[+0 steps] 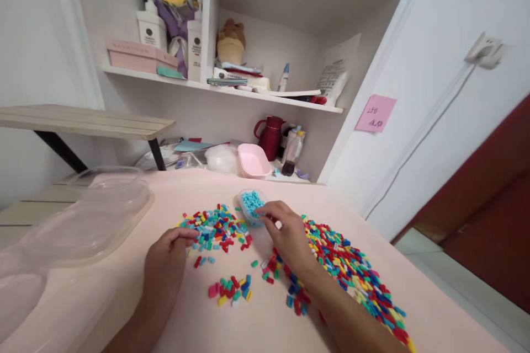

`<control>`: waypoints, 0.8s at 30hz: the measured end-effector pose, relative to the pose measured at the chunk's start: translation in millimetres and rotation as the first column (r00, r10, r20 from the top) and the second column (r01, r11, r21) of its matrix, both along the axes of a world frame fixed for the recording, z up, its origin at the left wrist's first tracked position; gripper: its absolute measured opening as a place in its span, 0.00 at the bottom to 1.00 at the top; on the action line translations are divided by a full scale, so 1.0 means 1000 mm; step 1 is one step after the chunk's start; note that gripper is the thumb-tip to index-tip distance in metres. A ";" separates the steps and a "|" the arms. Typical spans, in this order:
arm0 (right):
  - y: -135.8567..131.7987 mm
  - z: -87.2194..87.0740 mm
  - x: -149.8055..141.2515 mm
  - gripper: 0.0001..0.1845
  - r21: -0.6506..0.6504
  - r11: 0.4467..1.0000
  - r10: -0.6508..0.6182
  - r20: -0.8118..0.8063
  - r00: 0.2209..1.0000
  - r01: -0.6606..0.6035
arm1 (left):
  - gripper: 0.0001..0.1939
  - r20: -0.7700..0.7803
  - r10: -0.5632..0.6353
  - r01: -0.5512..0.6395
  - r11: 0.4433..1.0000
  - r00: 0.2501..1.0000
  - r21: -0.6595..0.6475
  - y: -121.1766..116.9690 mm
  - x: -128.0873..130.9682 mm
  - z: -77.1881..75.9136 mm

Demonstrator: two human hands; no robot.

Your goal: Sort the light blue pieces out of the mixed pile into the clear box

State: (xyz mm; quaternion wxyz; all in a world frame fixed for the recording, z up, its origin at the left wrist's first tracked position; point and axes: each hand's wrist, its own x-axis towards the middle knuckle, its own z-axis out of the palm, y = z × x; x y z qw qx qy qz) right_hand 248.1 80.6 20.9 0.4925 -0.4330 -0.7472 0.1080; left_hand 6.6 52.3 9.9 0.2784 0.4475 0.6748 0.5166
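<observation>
Many small coloured plastic pieces (219,229) lie scattered on a pink table (269,320), with a larger spread (351,267) to the right. A small clear cup (250,205) holds only light blue pieces. My right hand (285,234) reaches to the cup's near rim, fingertips pinched together on something too small to make out. My left hand (165,262) rests on the table at the left pile's edge, fingers curled, thumb and forefinger touching the pieces.
A clear plastic lid (89,220) lies at the table's left. Behind the table stand a pink dish (253,161), a dark red jug (271,137) and bottles. Shelves (223,91) above hold bottles and books. The table's right edge drops to the floor.
</observation>
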 end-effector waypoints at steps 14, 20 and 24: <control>-0.026 0.000 -0.010 0.17 -0.095 0.982 0.178 0.190 0.966 -0.162 | 0.13 0.022 0.030 -0.032 0.998 0.999 0.052 0.000 -0.003 -0.003; -0.048 -0.010 -0.039 0.32 -0.247 0.922 0.383 0.489 0.784 -0.297 | 0.13 0.018 0.065 -0.066 0.995 0.998 0.081 -0.002 -0.005 -0.002; -0.057 -0.004 -0.048 0.35 -0.294 0.875 0.483 0.548 0.683 -0.383 | 0.13 0.017 0.038 -0.040 0.990 0.999 0.135 0.000 -0.005 -0.005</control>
